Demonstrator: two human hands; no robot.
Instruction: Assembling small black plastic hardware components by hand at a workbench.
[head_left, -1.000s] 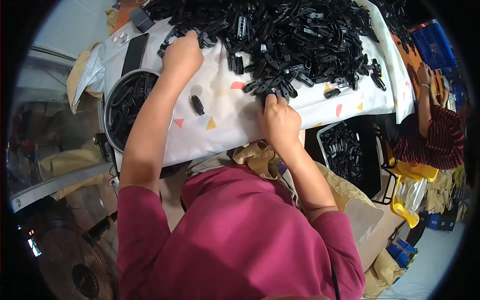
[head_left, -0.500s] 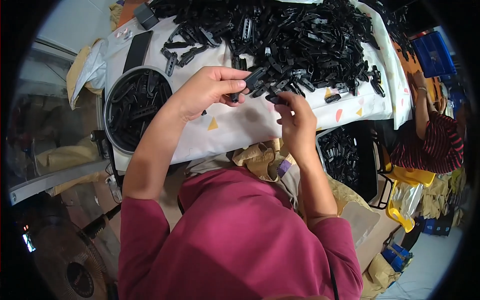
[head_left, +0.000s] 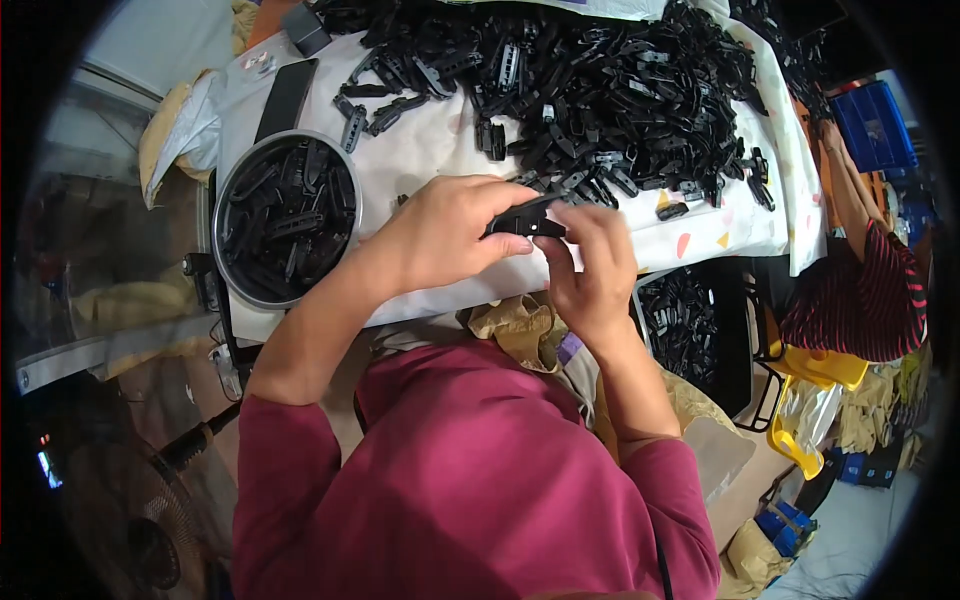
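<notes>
My left hand (head_left: 450, 230) pinches a long black plastic part (head_left: 522, 217) between thumb and fingers, above the near edge of the cloth-covered table. At the part's right end, the fingertips of my right hand (head_left: 597, 270) are closed on it; they are slightly blurred, and any small piece between them is hidden. Just beyond both hands spreads a large heap of black plastic parts (head_left: 630, 100). To the left of my left forearm stands a round metal bowl (head_left: 217, 235) filled with similar black parts.
A dark phone-like slab (head_left: 287, 100) lies behind the bowl, near a dark grey block (head_left: 305, 30). Below the table's right edge is a black crate (head_left: 738, 345) of small dark pieces. Another person in a striped top (head_left: 860, 300) reaches in at the right. A fan (head_left: 150, 530) stands lower left.
My right hand has left the heap's edge and come up against the part in my left hand. My left hand has shifted right and nearer, turning the part more level.
</notes>
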